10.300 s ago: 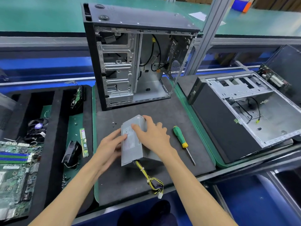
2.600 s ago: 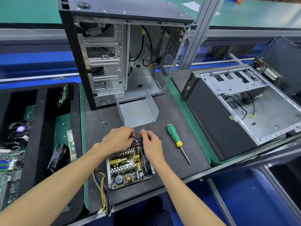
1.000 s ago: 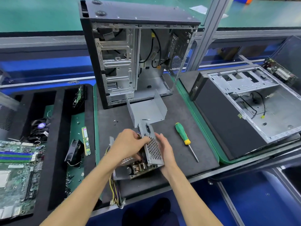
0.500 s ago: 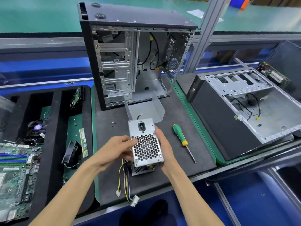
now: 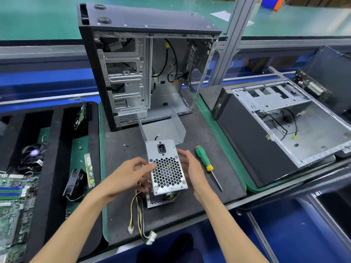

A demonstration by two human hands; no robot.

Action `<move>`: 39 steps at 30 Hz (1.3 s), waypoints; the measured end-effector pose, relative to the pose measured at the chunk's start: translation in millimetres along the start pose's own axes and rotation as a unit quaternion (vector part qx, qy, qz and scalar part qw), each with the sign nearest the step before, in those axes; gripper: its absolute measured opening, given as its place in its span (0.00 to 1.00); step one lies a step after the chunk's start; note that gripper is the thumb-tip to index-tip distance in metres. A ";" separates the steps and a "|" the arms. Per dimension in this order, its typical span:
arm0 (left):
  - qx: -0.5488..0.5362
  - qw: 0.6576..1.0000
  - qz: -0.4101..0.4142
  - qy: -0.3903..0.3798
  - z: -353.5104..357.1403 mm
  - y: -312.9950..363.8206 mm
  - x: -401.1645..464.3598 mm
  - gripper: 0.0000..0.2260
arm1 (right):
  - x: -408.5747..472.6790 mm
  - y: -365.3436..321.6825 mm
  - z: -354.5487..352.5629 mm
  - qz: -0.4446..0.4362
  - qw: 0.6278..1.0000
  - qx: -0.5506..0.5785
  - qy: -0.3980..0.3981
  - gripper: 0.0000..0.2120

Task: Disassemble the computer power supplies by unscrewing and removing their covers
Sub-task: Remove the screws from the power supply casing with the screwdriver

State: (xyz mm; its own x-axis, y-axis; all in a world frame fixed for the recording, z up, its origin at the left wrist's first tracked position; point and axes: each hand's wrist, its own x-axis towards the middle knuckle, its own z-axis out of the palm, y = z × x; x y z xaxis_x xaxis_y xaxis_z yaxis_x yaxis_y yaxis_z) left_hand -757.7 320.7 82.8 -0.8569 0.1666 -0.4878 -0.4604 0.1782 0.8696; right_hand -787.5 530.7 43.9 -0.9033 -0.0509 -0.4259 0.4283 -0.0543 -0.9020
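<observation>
Left hand (image 5: 126, 178) and right hand (image 5: 191, 170) clamp the power supply (image 5: 166, 172) by its sides, before the tower case (image 5: 148, 65); it seems heavy, rigid, with sharp edges.

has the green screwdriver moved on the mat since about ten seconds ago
No. The green screwdriver lies right of the power supply, tip toward the mat's near edge, matching its earlier spot relative to the upright computer case. Apparent shifts come from head-camera motion.
</observation>
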 end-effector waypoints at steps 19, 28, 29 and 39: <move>0.129 0.965 0.064 0.220 -5.9 16.7 6.6 0.09 | 43.8 12.8 -80.5 -0.031 0.877 -0.439 0.195 0.10; -0.164 0.986 -0.003 0.040 15.2 -15.5 -22.2 0.13 | 4.3 -76.6 -37.8 -0.151 0.975 0.007 0.162 0.10; -0.185 0.982 -0.007 0.034 16.9 -17.6 -25.2 0.13 | 0.6 -84.6 -33.3 -0.143 0.979 0.053 0.138 0.09; -0.124 0.975 0.065 0.174 30.9 -24.2 -19.9 0.12 | -41.7 -109.6 6.7 -0.289 0.957 0.026 -0.009 0.05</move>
State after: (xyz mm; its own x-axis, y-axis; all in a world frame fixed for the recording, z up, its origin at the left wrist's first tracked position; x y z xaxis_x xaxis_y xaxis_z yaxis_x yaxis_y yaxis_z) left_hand -722.4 343.0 69.1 -0.9187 -0.1752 -0.3539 -0.3469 -0.0705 0.9353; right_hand -796.6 532.1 161.0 -0.9893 -0.0156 0.1448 -0.1417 -0.1278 -0.9816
